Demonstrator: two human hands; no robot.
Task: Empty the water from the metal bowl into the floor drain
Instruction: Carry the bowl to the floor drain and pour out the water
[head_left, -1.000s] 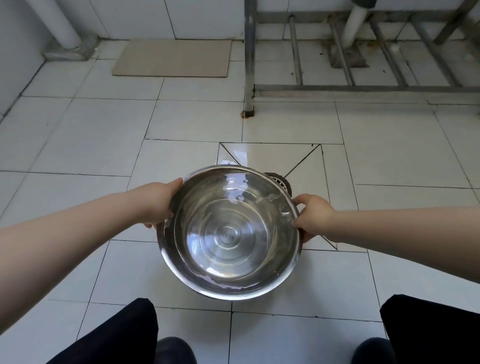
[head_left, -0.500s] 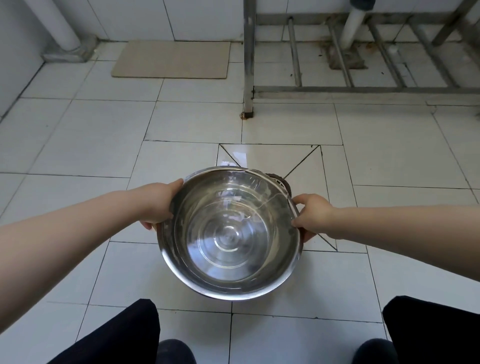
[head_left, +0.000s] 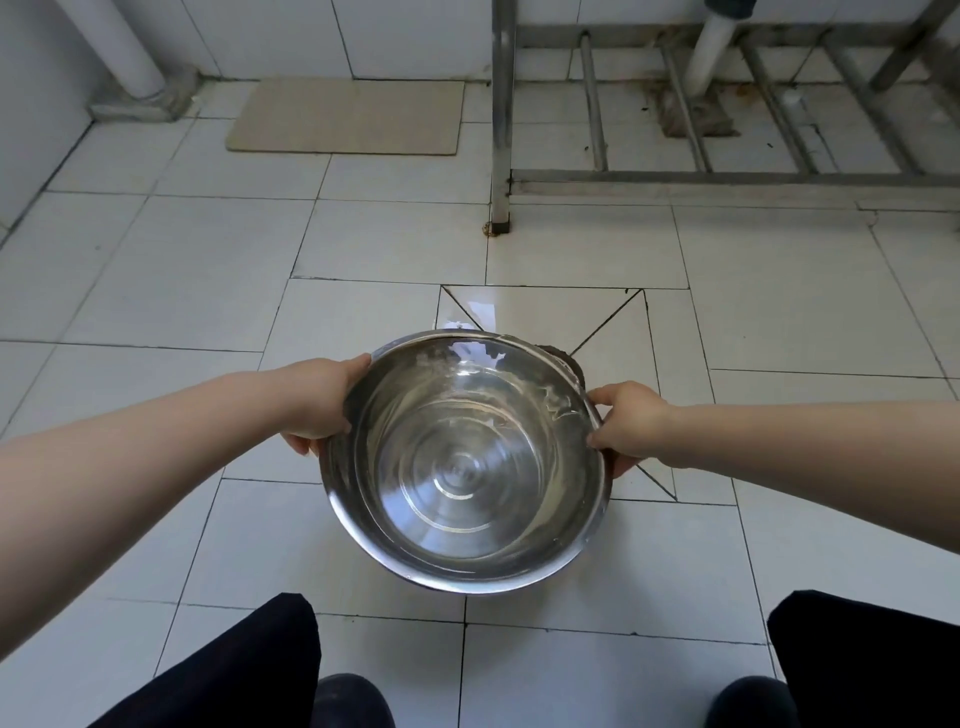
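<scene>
A large shiny metal bowl (head_left: 467, 462) hangs over the white tiled floor, tilted with its far rim lowered. Water lies against the far inner wall and runs over the far edge. My left hand (head_left: 322, 402) grips the bowl's left rim. My right hand (head_left: 623, 423) grips the right rim, fingers curled under it. The dark floor drain (head_left: 566, 361) peeks out just behind the bowl's far right rim; most of it is hidden by the bowl. A wet sheen (head_left: 480, 312) lies on the tile beyond the bowl.
A metal rack leg (head_left: 501, 130) stands on the floor ahead, with frame bars (head_left: 727, 176) running right. A beige mat (head_left: 348, 117) lies at the back left near a white pipe (head_left: 124, 47). My dark trouser knees (head_left: 249, 670) and shoes sit below the bowl.
The bowl has tipped further away from me and holds less water; the water has shifted to the far wall. Both hands keep their grip on the rim.
</scene>
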